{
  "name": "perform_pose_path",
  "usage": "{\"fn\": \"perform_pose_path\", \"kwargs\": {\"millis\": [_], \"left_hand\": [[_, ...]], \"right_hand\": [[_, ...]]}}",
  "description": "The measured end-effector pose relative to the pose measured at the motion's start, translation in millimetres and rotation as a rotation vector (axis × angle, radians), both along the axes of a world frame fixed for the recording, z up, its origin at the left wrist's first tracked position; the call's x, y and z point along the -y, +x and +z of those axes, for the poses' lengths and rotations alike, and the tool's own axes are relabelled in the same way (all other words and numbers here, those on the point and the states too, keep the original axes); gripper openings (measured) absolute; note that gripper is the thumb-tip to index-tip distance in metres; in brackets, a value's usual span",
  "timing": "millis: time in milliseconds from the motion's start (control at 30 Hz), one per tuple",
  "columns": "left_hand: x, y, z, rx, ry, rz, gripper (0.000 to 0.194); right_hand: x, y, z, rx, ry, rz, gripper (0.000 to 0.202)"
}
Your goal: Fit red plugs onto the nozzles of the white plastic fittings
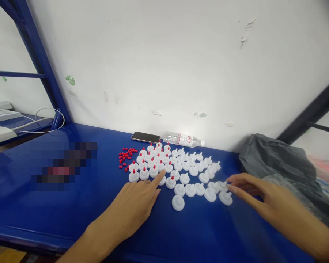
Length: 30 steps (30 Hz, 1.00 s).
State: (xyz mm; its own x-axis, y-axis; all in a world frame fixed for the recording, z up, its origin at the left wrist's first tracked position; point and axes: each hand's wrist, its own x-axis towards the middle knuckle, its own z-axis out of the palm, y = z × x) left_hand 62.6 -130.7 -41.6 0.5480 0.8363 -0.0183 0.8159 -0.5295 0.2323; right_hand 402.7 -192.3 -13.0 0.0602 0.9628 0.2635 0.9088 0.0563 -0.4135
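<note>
Left hand [137, 202] is held pointing, right hand [271, 199] narrowly curled at bare lids [210, 195] — whether either grip is filled cannot be told. Front-left of the bottle [185, 140], most lids [144, 174] are capped and caps [123, 158] are strewn loose; front-right, bare.

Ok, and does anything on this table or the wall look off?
Yes. The frontmost white piece shows no upright spout, unlike most others, so it may be flipped. The plastic bottle lies on its side, with no spill visible. The wall has scuffed, torn-looking patches.
</note>
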Motion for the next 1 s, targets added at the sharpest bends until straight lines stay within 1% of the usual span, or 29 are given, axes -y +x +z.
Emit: {"fn": "perform_pose_path", "kwargs": {"millis": [67,133,200,267,300,333,367,400,433,500,533,567,600,700,767,833,900,933,1000], "left_hand": [[-1.8,-2.3,1.6,0.030,0.000,0.004,0.047],[-3.9,-6.8,2.1,0.096,-0.030,-0.003,0.031],[-5.8,-10.5,1.3,0.174,-0.066,-0.007,0.020],[-6.4,-11.7,0.7,0.257,-0.083,-0.008,0.015],[-5.7,-11.3,1.0,0.308,-0.087,-0.011,0.013],[-4.2,-10.5,1.9,0.365,-0.097,-0.014,0.012],[-1.9,-9.6,3.5,0.427,-0.117,-0.017,0.013],[1.1,-8.9,5.6,0.492,-0.147,-0.019,0.014],[4.5,-8.6,7.9,0.554,-0.180,-0.022,0.016],[11.3,-9.5,12.2,0.620,-0.215,-0.035,0.018],[14.2,-10.5,13.8,0.616,-0.199,-0.047,0.018],[16.5,-11.7,15.0,0.581,-0.158,-0.066,0.017],[18.4,-12.7,15.6,0.515,-0.097,-0.094,0.016],[22.7,-12.4,15.4,0.228,0.097,-0.217,0.014],[25.8,-9.3,13.8,0.114,0.167,-0.275,0.021],[29.1,-6.6,12.1,0.150,0.184,-0.299,0.023],[30.9,-8.5,12.5,0.277,0.184,-0.280,0.025],[30.5,-12.2,14.3,0.344,0.188,-0.241,0.030],[25.8,-25.6,21.4,0.440,0.210,-0.099,0.042]], "right_hand": [[3.9,-9.4,7.7,0.035,0.053,0.020,0.040],[6.3,-22.9,12.9,0.065,0.099,0.059,0.034],[6.9,-41.7,13.6,0.077,0.128,0.116,0.028],[6.6,-65.6,9.7,0.079,0.122,0.188,0.023],[6.2,-78.7,6.7,0.082,0.118,0.227,0.025],[5.8,-91.9,3.6,0.089,0.098,0.268,0.035],[5.4,-104.5,0.9,0.103,0.089,0.315,0.051],[4.9,-115.8,-1.2,0.107,0.090,0.349,0.062],[4.4,-125.5,-2.3,0.105,0.082,0.384,0.061],[3.3,-138.4,-2.0,0.074,0.062,0.450,0.037],[2.8,-141.7,-1.1,0.055,0.065,0.475,0.026],[2.5,-143.2,0.0,0.039,0.077,0.492,0.018],[2.3,-143.5,0.9,0.029,0.096,0.500,0.016],[3.0,-141.9,1.7,0.034,0.134,0.508,0.017],[3.8,-141.3,0.6,0.051,0.138,0.522,0.018],[3.7,-139.0,-0.8,0.082,0.165,0.541,0.023],[2.0,-130.0,-1.4,0.153,0.250,0.532,0.023],[0.7,-121.4,-0.9,0.201,0.296,0.502,0.021],[-1.5,-95.9,2.2,0.294,0.380,0.373,0.024]]}}
